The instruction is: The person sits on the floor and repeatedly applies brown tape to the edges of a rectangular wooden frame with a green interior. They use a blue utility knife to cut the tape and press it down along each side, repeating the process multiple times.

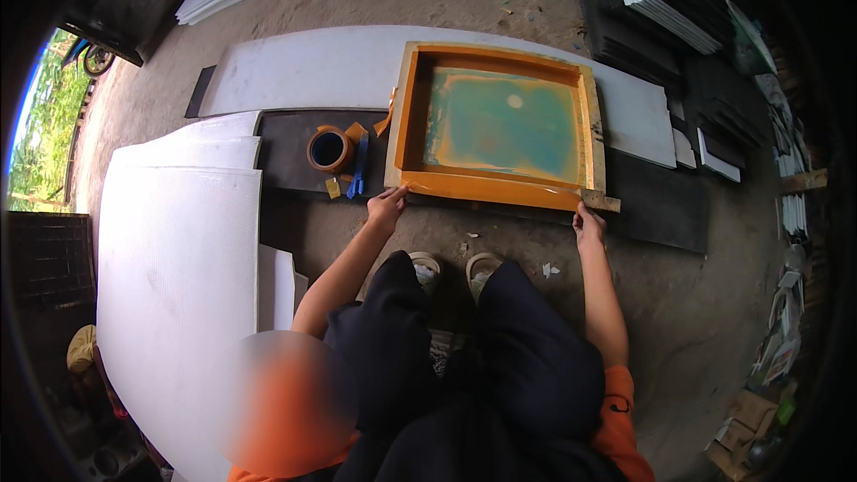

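A wooden screen printing frame point(599, 138) lies before me, its inner walls orange-brown and its mesh point(500, 125) greenish with a pale round spot. My left hand point(387, 207) closes in a pinch at its near left corner. At the near right corner my right hand point(589, 225) also pinches, beside a short wooden end. Between both hands runs a glossy orange-brown strip point(491, 192) along the near side; whether it is loose tape or part of the frame I cannot tell.
Left of the frame, a brown pot point(329, 150) with dark contents stands on a black sheet point(290, 138), beside a blue strip-like piece point(359, 168). White sheets point(178, 250) lie at left; another white sheet point(303, 67) extends behind the frame. Dark stacked sheets point(625, 45) sit far right.
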The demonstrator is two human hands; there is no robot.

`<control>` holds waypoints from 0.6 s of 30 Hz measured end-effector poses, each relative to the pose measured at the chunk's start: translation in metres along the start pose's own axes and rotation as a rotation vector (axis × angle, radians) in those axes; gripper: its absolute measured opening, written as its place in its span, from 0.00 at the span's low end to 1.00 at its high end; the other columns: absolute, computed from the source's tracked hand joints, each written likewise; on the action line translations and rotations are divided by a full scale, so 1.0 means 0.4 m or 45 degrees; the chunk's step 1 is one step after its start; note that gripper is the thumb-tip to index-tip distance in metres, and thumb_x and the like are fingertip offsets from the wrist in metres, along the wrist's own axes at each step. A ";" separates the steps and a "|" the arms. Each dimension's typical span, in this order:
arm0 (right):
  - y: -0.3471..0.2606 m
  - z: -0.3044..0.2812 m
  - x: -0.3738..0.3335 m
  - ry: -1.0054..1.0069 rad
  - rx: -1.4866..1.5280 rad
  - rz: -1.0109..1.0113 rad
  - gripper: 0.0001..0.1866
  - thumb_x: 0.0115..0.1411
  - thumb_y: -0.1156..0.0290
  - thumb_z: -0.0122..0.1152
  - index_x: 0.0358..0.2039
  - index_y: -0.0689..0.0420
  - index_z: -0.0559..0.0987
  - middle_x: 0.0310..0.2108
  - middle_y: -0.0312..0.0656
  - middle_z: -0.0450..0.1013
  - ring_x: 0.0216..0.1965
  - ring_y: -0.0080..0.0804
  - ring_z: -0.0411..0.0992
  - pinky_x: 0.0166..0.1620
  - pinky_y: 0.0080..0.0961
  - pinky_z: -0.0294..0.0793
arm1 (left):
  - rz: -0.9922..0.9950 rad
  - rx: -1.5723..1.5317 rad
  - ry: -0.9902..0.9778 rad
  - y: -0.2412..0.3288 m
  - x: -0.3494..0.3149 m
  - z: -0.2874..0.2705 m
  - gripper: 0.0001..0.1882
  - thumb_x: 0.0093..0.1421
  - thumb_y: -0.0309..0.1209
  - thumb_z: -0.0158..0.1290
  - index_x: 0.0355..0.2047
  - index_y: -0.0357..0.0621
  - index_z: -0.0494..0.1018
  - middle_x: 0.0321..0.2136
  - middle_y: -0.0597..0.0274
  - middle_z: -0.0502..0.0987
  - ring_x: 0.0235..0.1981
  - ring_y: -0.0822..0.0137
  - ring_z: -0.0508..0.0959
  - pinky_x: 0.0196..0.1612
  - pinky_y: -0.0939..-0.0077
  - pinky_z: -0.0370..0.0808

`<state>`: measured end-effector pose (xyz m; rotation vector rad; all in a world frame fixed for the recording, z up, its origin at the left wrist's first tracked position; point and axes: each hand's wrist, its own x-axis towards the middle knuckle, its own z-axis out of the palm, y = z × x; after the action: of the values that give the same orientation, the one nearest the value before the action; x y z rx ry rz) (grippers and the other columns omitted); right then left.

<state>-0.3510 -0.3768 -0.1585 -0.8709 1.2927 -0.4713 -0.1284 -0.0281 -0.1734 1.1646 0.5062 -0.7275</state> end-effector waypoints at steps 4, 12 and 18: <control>-0.059 0.020 -0.074 -0.038 -0.098 -0.164 0.05 0.54 0.71 0.61 0.27 0.58 0.74 0.20 0.32 0.68 0.20 0.19 0.65 0.24 0.16 0.64 | -0.059 -0.148 0.003 0.026 -0.021 0.028 0.04 0.54 0.22 0.56 0.28 0.35 0.72 0.24 0.64 0.74 0.21 0.75 0.74 0.23 0.88 0.70; -0.306 0.087 -0.252 -0.203 0.003 -0.827 0.06 0.58 0.72 0.55 0.33 0.60 0.72 0.24 0.30 0.67 0.25 0.16 0.61 0.31 0.15 0.62 | -0.037 -0.318 -0.424 0.237 -0.121 0.112 0.06 0.57 0.35 0.53 0.28 0.49 0.71 0.20 0.74 0.70 0.19 0.80 0.69 0.23 0.86 0.66; -0.471 0.163 -0.451 -0.406 0.324 -1.167 0.04 0.58 0.74 0.54 0.34 0.58 0.72 0.30 0.30 0.69 0.31 0.16 0.64 0.35 0.15 0.62 | 0.829 -0.307 -0.401 0.467 -0.334 0.236 0.12 0.58 0.42 0.52 0.41 0.62 0.67 0.30 0.81 0.65 0.30 0.82 0.61 0.37 0.78 0.55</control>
<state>-0.3027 -0.3396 0.1032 -1.2357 0.4660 -1.1314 -0.0810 -0.0440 0.0697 0.8884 -0.0613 -0.2619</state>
